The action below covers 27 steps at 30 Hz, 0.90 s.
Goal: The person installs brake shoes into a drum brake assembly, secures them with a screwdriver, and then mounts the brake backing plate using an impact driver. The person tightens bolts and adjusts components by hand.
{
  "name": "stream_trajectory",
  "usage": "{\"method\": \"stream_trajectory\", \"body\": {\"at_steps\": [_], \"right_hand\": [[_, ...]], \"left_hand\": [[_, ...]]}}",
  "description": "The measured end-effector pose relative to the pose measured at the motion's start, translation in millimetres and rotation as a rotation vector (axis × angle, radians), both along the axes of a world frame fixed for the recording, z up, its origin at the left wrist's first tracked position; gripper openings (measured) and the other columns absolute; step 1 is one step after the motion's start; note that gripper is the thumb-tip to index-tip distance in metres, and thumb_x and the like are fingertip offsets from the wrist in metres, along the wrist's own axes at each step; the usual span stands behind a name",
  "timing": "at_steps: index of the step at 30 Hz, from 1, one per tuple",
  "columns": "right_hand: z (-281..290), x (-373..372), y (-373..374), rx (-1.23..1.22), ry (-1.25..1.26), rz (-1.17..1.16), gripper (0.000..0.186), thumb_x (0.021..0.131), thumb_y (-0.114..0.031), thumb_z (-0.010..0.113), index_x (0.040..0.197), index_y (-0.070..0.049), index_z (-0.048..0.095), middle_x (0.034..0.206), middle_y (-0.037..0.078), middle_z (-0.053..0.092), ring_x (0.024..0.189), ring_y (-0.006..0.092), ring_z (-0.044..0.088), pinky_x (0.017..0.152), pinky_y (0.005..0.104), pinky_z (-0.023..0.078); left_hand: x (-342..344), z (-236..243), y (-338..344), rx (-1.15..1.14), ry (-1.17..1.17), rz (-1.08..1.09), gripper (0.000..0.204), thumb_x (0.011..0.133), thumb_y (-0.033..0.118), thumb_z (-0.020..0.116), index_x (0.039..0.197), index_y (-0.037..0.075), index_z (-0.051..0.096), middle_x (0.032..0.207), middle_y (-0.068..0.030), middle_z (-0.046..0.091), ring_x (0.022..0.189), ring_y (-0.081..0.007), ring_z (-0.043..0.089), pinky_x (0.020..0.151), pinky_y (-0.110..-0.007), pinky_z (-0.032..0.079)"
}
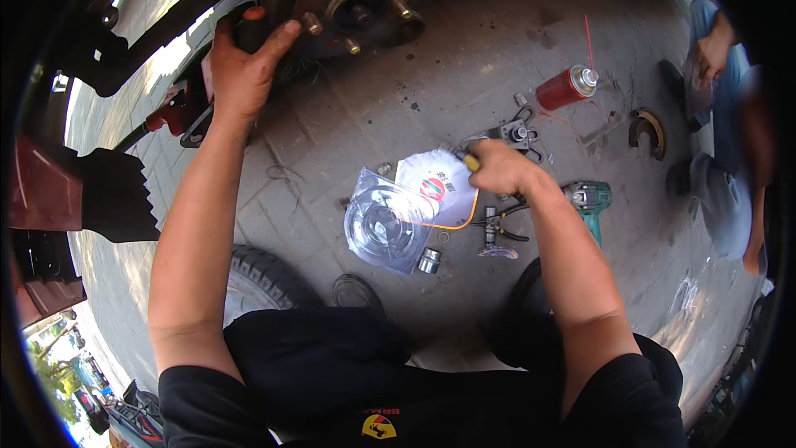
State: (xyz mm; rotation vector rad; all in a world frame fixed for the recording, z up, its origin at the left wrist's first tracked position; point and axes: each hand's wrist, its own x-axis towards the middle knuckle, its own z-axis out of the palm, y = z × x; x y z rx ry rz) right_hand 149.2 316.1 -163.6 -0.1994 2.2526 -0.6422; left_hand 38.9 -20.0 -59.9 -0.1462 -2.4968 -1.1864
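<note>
At the upper left, my left hand [240, 66] is closed around a dark handle with an orange end [254, 14]. Its thumb reaches toward a rusty wheel hub [332, 2] with several brass-coloured studs. Over the ground near the middle, my right hand [504, 168] is closed on a tool with a yellow end [472, 163]; the rest of this tool is hidden or blurred. Below that hand lies a white card with an orange edge [414, 172], partly under transparent plastic packaging [377, 241]. A grey metal puller [506, 133] lies just beyond my right hand.
Around my right arm lie pliers [512, 237], a green power wrench [589, 199] and a socket [429, 260]. Farther right are a red spray can [564, 90], a curved brake shoe [651, 133] and another person's hand [711, 54]. A tyre [267, 276] and red jack [172, 114] are left.
</note>
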Motion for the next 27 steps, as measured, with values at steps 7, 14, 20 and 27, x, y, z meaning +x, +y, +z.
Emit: {"method": "stream_trajectory", "body": {"at_steps": [7, 14, 20, 27], "right_hand": [[-7.3, 89.0, -76.3, -0.110, -0.436, 0.647, 0.045, 0.078, -0.028, 0.071, 0.110, 0.004, 0.073, 0.112, 0.022, 0.072, 0.104, 0.0342, 0.069, 0.087, 0.0438, 0.054], [-2.4, -12.3, 5.8, 0.394, 0.611, 0.472, 0.041, 0.080, -0.019, 0.071, 0.120, -0.008, 0.069, 0.121, 0.019, 0.065, 0.119, 0.0340, 0.061, 0.096, 0.0485, 0.052], [-2.9, -41.6, 41.3, 0.518, 0.294, 0.560, 0.043, 0.077, -0.012, 0.074, 0.119, -0.002, 0.068, 0.125, 0.022, 0.065, 0.114, 0.0356, 0.067, 0.096, 0.0419, 0.055], [62.6, -22.0, 61.8, 0.336, 0.263, 0.673, 0.044, 0.069, -0.019, 0.080, 0.105, 0.003, 0.068, 0.111, 0.024, 0.067, 0.104, 0.0381, 0.067, 0.090, 0.0438, 0.055]], "left_hand": [[13.7, -29.8, 13.1, 0.316, -0.197, -0.087, 0.042, 0.085, 0.009, 0.082, 0.122, 0.003, 0.062, 0.111, -0.0025, 0.069, 0.101, -0.0118, 0.062, 0.094, -0.025, 0.047], [25.6, -16.9, -2.4, 0.503, -0.320, 0.060, 0.019, 0.089, 0.007, 0.075, 0.094, 0.009, 0.057, 0.075, 0.0000, 0.056, 0.049, -0.0118, 0.046, 0.045, -0.028, 0.039], [35.9, 29.9, -62.0, 1.005, -0.168, -0.002, 0.028, 0.088, 0.001, 0.069, 0.078, 0.015, 0.046, 0.067, -0.0012, 0.051, 0.053, -0.0137, 0.044, 0.049, -0.032, 0.035], [66.6, 5.2, -86.1, -0.133, -0.360, 0.199, 0.029, 0.080, 0.015, 0.076, 0.104, -0.001, 0.068, 0.090, -0.0059, 0.069, 0.086, -0.0156, 0.064, 0.078, -0.030, 0.051]]}}
